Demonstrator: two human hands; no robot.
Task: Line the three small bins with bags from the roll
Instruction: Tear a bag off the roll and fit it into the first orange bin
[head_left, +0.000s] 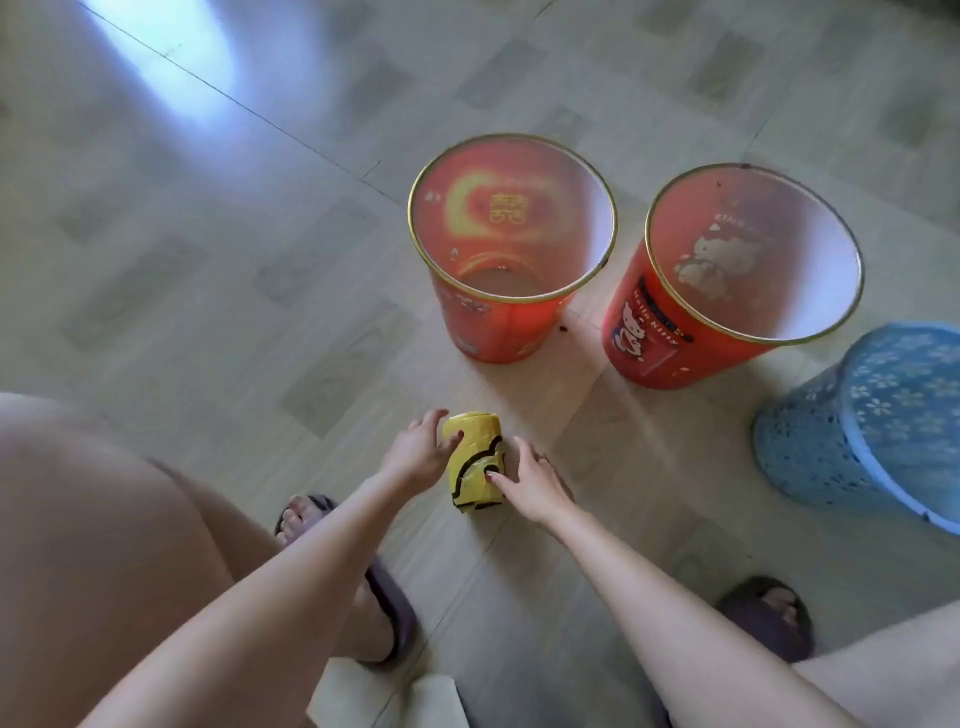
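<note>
- Nearest the camera are the person's bare knees, at 8 and 4 o'clock; below them the feet wear dark slippers (387, 608) on the tiled floor (208, 260).
- Both hands reach to the yellow roll (474, 462) lying on the floor at centre: the left hand (418, 452) curls round its left side, and the right hand (530, 480) has a fingertip on its right edge, its other fingers loosely spread.
- Progress: seemingly just starting. No bag is torn off, and all three bins look unlined.
- Two red bins (511, 244) (748, 275) stand upright side by side at 1 o'clock; a blue bin (872, 421) at 3 o'clock is tipped towards the camera.
- Something pale (363, 696) lies at 6 o'clock; it cannot be identified.
- Nothing blocks the way to the bins.
</note>
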